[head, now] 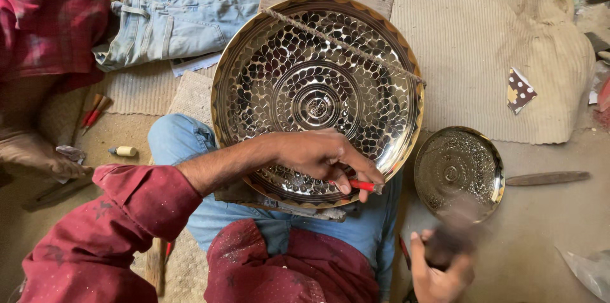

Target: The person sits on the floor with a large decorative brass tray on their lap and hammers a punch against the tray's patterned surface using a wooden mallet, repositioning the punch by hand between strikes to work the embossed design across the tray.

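A large hammered brass bowl (318,96), rigid, likely heavy and slick, leans on the seated person's knee; the left hand (324,157) pinches a red-handled punch (363,185) at its lower rim. The right hand (441,271), blurred, clasps a dark mallet (448,239).

large round hammered brass plate with gold rim (298,68), tilted on the lap, red-handled chisel (364,185) against its lower edge, blurred dark hammer (448,242) just right
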